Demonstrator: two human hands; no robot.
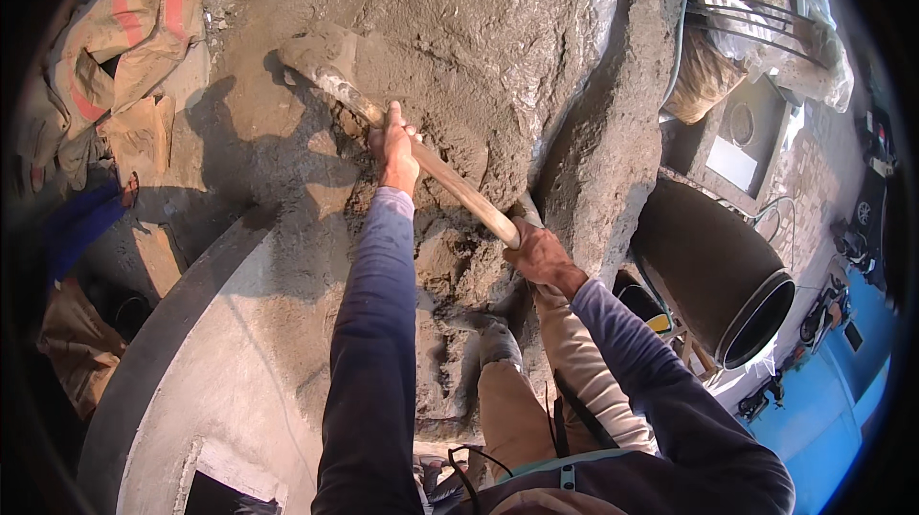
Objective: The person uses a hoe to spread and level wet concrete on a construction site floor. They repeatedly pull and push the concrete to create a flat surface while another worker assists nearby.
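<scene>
A hoe with a pale wooden handle (459, 191) slants across the middle of the view; its head (321, 51), at the upper left, is caked in grey mortar, so the blade's outline is partly lost. My left hand (395, 148) wraps around the handle partway up, nearer the head. Around the lower end of the same handle, my right hand (544, 255) is closed. Under and beyond the tool spreads a wide heap of wet grey mortar (459, 46), rough and lumpy. The hoe's head rests against the mortar at its left part.
Paper sacks with red stripes (134, 27) lie at the far left. A curved wall edge (172, 324) runs along the lower left. At right stand a big dark drum (713, 271), a grey box-like tray (735, 144) and plastic-wrapped material (814, 60). Another person's blue-clothed leg (81, 228) shows at left.
</scene>
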